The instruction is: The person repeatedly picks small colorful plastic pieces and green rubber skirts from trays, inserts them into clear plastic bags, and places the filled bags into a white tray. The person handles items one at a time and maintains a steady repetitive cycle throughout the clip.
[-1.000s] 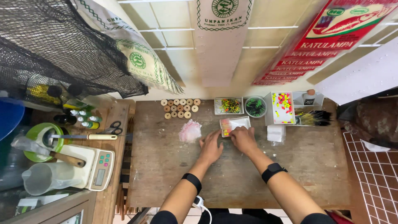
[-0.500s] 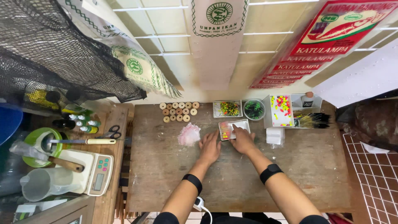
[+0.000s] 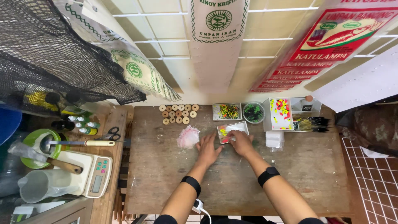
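Head view, looking straight down: the right hand (image 3: 241, 142) lies over the near edge of a small white tray (image 3: 233, 132) of coloured bits, fingers curled; whether it pinches anything I cannot tell. The left hand (image 3: 208, 148) rests flat and open on the wooden table (image 3: 232, 182), just left of the tray, holding nothing. Both forearms reach forward, wrists low. A pink mesh bundle (image 3: 188, 137) sits left of the left hand. A careless nudge could probably tip the light tray and scatter its contents.

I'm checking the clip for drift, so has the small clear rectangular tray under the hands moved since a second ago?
No. The small clear rectangular tray keeps its place just below the white dish of coloured pieces, while both hands stay at it.
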